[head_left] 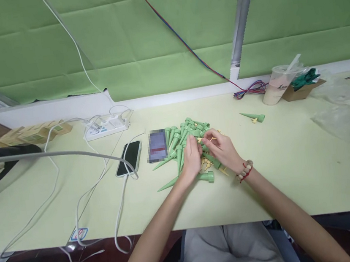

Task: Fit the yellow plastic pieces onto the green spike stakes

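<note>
Fingers closed, my left hand [192, 157] stands over a pile of green plastic spikes [179, 137]. What it grips is mostly hidden behind the fingers. My right hand [224, 148] faces it in a pinch, wearing a beaded bracelet. A small yellow plastic valve [199, 140] shows between the two hands, at the right fingertips. More yellow valves [207, 163] lie under the hands among the spikes. One spike [206, 177] rests on the table nearest me, partly covered by my left wrist. Off to the right lies a separate spike with a yellow piece [254, 118] against it.
Left of the pile are a blurred-screen phone [157, 146] and a dark phone [129, 158] with white cables across it. A power strip [107, 127] stands behind. At the right are a drink cup [278, 85], a small carton [300, 90] and a plastic bag [336, 117].
</note>
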Tool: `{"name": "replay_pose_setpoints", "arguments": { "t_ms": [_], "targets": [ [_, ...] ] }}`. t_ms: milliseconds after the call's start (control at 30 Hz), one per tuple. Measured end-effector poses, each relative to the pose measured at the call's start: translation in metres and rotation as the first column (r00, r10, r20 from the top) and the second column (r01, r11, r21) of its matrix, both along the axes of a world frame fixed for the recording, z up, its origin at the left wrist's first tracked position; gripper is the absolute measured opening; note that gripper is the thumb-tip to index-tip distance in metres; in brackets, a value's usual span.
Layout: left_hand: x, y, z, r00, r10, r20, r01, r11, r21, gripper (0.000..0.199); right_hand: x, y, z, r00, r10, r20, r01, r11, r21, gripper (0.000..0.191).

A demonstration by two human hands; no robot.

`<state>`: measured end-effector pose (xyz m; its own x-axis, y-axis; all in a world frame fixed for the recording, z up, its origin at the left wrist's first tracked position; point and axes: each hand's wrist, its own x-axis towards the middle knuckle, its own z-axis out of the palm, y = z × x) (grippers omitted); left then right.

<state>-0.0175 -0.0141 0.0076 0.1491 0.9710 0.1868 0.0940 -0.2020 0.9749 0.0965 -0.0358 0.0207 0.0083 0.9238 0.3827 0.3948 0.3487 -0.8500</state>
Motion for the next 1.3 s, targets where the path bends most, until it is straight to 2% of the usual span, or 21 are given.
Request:
{"name": "replay_pose_setpoints", "arguments": {
  "t_ms": [67, 200, 267, 333, 433, 500, 567, 700, 833, 900, 933, 1000, 1067, 1133, 1200, 1300],
  "targets": [
    [-0.001, 0.001, -0.001, 0.999, 0.017, -0.031, -0.018, 1.000, -0.024, 0.047, 0.004, 0.002, -0.002, 0.987, 0.006, 0.160, -0.017, 0.998, 0.068, 0.024],
    [-0.002, 0.002, -0.006, 0.994, 0.055, -0.090, -0.054, 0.998, 0.010, 0.045, 0.009, 0.005, -0.006, 0.897, -0.020, 0.441, -0.052, 0.987, 0.152, 0.028],
    [-0.002, 0.002, -0.008, 0.990, 0.078, -0.119, -0.072, 0.996, 0.050, 0.043, 0.009, 0.005, -0.008, 0.867, -0.052, 0.496, -0.041, 0.984, 0.174, 0.031],
    [-0.002, 0.000, -0.009, 0.984, 0.095, -0.150, -0.085, 0.994, 0.071, 0.042, 0.005, 0.003, -0.010, 0.871, -0.071, 0.485, -0.024, 0.982, 0.187, 0.031],
    [-0.002, -0.002, -0.010, 0.975, 0.121, -0.188, -0.107, 0.991, 0.083, 0.039, -0.002, 0.000, -0.011, 0.930, -0.080, 0.358, 0.022, 0.986, 0.163, 0.033],
    [-0.001, -0.004, -0.010, 0.976, 0.127, -0.177, -0.112, 0.990, 0.089, 0.038, -0.008, -0.003, -0.010, 0.978, -0.057, 0.201, 0.043, 0.996, 0.077, 0.035],
    [0.000, -0.005, -0.010, 0.984, 0.108, -0.145, -0.096, 0.992, 0.081, 0.038, -0.012, -0.005, -0.009, 1.000, 0.002, -0.013, -0.003, 0.999, -0.047, 0.037],
    [0.000, -0.007, -0.010, 0.993, 0.037, -0.109, -0.032, 0.998, 0.051, 0.037, -0.015, -0.003, -0.009, 0.904, 0.130, -0.407, -0.231, 0.950, -0.211, 0.041],
    [-0.001, -0.007, -0.009, 0.991, -0.005, -0.130, 0.014, 0.997, 0.073, 0.035, -0.009, 0.003, -0.006, 0.819, 0.199, -0.539, -0.395, 0.876, -0.277, 0.047],
    [-0.002, -0.005, -0.006, 0.991, -0.009, -0.135, 0.022, 0.995, 0.099, 0.035, -0.005, 0.004, -0.003, 0.808, 0.209, -0.551, -0.424, 0.856, -0.297, 0.049],
    [-0.002, -0.004, -0.005, 0.991, -0.025, -0.128, 0.039, 0.994, 0.106, 0.035, -0.002, 0.004, -0.002, 0.822, 0.204, -0.532, -0.409, 0.861, -0.302, 0.048],
    [-0.001, -0.002, -0.001, 0.993, -0.094, -0.075, 0.101, 0.991, 0.089, 0.033, 0.002, 0.003, -0.001, 0.901, 0.156, -0.406, -0.284, 0.917, -0.279, 0.046],
    [0.001, -0.002, 0.003, 0.983, -0.183, 0.029, 0.182, 0.983, 0.034, 0.032, 0.005, 0.003, -0.003, 0.987, 0.026, -0.159, -0.055, 0.982, -0.180, 0.040],
    [0.002, -0.001, 0.006, 0.962, -0.240, 0.134, 0.246, 0.969, -0.032, 0.032, 0.009, 0.004, -0.007, 0.988, -0.117, 0.101, 0.120, 0.992, -0.028, 0.029],
    [0.002, 0.000, 0.009, 0.946, -0.255, 0.202, 0.278, 0.956, -0.096, 0.033, 0.014, 0.006, -0.012, 0.947, -0.170, 0.273, 0.154, 0.985, 0.079, 0.028],
    [-0.002, 0.004, 0.009, 0.956, -0.220, 0.194, 0.251, 0.956, -0.153, 0.036, 0.019, 0.010, -0.016, 0.882, -0.160, 0.444, 0.093, 0.981, 0.168, 0.028]
  ]
}}
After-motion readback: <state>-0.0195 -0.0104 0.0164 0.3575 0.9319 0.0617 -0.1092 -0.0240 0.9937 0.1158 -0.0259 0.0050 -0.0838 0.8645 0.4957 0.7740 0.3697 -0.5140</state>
